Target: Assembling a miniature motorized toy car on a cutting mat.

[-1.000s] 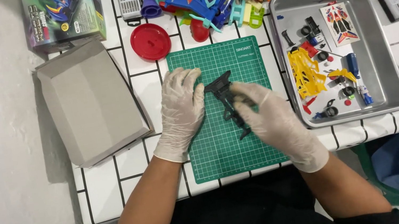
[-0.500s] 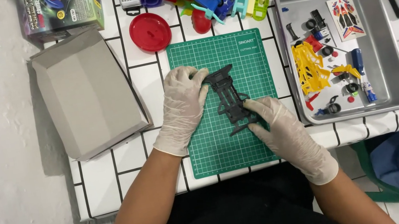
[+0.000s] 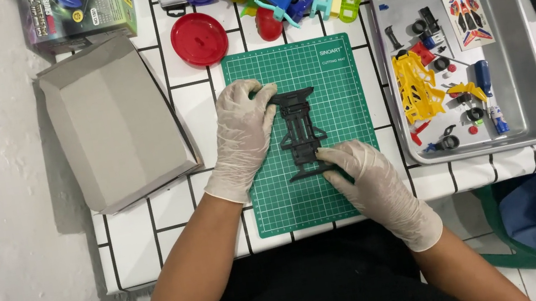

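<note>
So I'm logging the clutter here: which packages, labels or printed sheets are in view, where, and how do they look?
Printed box: top left corner, rectangular, dark with green and purple artwork.
Grey carton: left of the green cutting mat, plain, tilted.
Sticker sheet: inside the metal tray, upper part, white with red-blue car shapes.
Mat label: small white print at the mat's top right.

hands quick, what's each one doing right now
Left hand: closed on the top end of the black chassis, which lies on the green cutting mat.
Right hand: fingers pinching the chassis's lower end.
</note>
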